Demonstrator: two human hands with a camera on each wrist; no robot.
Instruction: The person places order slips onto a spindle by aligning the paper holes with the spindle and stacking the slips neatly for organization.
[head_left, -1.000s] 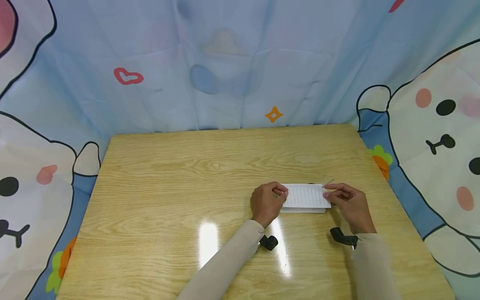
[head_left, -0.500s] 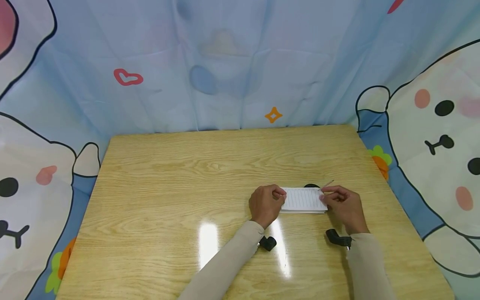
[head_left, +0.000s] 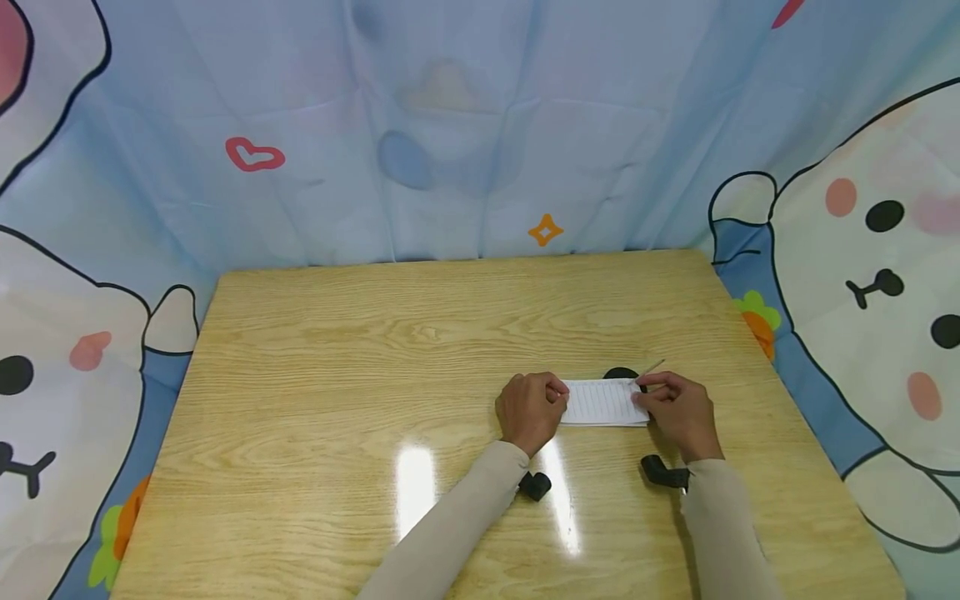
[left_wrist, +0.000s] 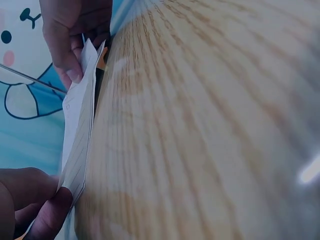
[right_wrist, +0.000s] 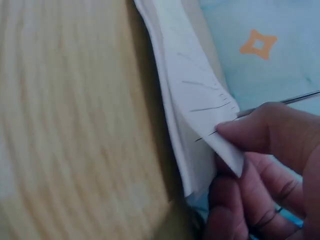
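Note:
White lined paper sheets (head_left: 603, 402), stacked in layers, lie between both hands on the right part of the table. My left hand (head_left: 531, 412) pinches their left end between thumb and fingers. The right hand (head_left: 681, 414) pinches the top sheet's right corner. In the right wrist view that corner of the paper (right_wrist: 220, 142) bends up, apart from the sheets beneath. A thin metallic rod (right_wrist: 295, 98) extends from the paper's edge beside the right thumb; its full shape is hidden. Behind the paper a round black thing (head_left: 620, 373) is partly covered.
The wooden table (head_left: 337, 375) stretches far to the left of the hands. A blue curtain (head_left: 450, 125) with cartoon prints hangs along its back edge and sides. Black wrist cameras (head_left: 663, 472) hang under both sleeves near the tabletop.
The right hand and the paper have moved slightly left and toward me. The top sheet now lines up more with those beneath, and more of the round black thing shows.

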